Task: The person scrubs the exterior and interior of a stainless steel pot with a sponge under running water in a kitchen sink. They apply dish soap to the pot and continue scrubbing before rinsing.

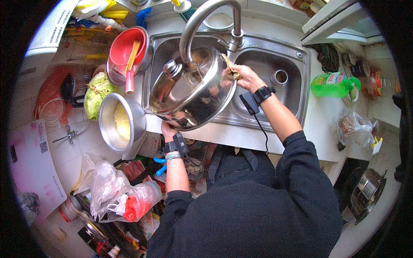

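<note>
A domed glass lid with a metal rim (193,119) and a round metal knob is tilted over the left basin of a double steel sink (306,87), under the curved faucet (190,35). At its lower edge my left hand (168,131) supports the rim, the fingers partly hidden behind it. My right hand (246,77) presses a brownish cloth (233,69) against the lid's right edge. A small metal cup (280,77) stands in the right basin. Whether water runs from the faucet cannot be told.
Left of the sink are a red plastic colander (117,48), a steel bowl with pale shreds (138,113) and a cabbage (100,93). A green spray bottle (330,84) lies on the right counter beyond the sink. Plastic bags (109,183) sit low at the left.
</note>
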{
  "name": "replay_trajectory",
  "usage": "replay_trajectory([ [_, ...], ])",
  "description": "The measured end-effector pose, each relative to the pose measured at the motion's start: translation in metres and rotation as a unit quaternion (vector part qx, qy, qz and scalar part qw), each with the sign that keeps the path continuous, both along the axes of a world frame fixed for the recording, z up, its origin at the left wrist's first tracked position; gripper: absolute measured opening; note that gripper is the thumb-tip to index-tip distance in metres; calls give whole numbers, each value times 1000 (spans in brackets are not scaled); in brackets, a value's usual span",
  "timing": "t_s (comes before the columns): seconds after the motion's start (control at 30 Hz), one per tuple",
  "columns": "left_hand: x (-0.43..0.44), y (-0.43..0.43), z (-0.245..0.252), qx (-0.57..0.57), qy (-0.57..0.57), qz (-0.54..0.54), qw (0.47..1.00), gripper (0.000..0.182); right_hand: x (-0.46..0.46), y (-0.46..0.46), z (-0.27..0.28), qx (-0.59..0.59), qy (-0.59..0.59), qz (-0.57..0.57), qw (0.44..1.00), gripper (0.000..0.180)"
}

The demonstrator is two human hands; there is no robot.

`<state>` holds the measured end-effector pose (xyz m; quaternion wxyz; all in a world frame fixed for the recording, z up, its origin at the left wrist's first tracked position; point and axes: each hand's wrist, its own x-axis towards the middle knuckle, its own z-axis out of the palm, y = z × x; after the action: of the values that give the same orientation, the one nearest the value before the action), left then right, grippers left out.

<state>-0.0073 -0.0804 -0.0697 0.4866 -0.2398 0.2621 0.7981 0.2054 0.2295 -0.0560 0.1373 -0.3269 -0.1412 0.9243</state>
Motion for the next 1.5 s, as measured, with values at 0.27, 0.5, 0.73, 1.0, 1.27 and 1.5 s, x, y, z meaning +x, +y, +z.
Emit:
replay_trajectory([
  [0.27,-30,-7,-35,-219,143,2,965,18,-21,-12,-1,-87,101,-98,986,22],
  [0.5,-24,9,-16,84,97,-17,992,21,-50,-33,-2,-66,68,-163,982,25],
  [0.73,24,68,11,128,43,69,989,18,-78,-51,-9,-4,53,-216,975,30],
  [1.0,44,100,23,94,18,-9,995,18,-79,-57,-5,58,18,-199,978,29],
  [1.27,30,97,-4,174,-51,23,983,24,-50,-49,11,501,-254,-10,827,34],
  [1.5,30,101,11,210,-61,3,976,37,-66,-53,53,727,-220,-65,648,58],
])
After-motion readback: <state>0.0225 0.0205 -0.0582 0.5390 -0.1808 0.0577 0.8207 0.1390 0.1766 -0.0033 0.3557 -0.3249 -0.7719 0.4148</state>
